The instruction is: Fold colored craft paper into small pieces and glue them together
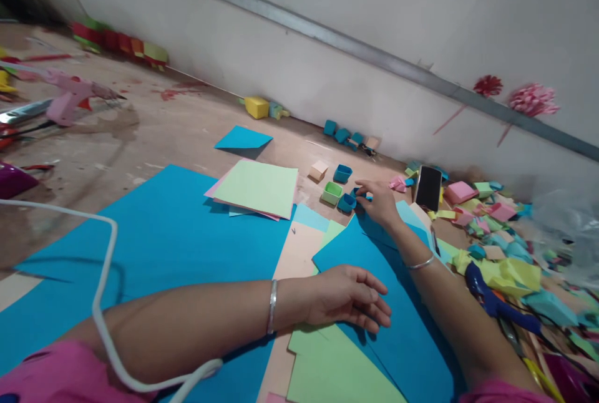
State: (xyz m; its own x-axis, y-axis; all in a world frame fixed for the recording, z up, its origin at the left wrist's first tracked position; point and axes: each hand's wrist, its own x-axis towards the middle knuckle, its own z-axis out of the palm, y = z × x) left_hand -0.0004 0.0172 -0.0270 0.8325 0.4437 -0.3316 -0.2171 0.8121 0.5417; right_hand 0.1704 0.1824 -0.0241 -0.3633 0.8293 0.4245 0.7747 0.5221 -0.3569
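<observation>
My right hand (pixel 380 203) reaches to a small blue paper box (pixel 356 193), its thumb and fingertips closed on the rim. Close beside that box stand another blue paper box (pixel 347 203) and a green one (pixel 332 193). Behind them are a third blue box (pixel 343 173) and a peach box (pixel 318 170). Over a blue paper sheet (pixel 397 353) hangs my left hand (pixel 353 300), fingers loosely spread and holding nothing. Green paper sheets (pixel 327 365) lie partly under the blue one. Each wrist wears a silver bangle.
A stack of light green and pink squares (pixel 257 188) rests on a large blue sheet (pixel 187 247). A white cable (pixel 105 278) crosses at left, near a pink glue gun (pixel 68 96). Right are a phone (pixel 428 188), a blue glue gun (pixel 498 303) and paper scraps (pixel 517 275).
</observation>
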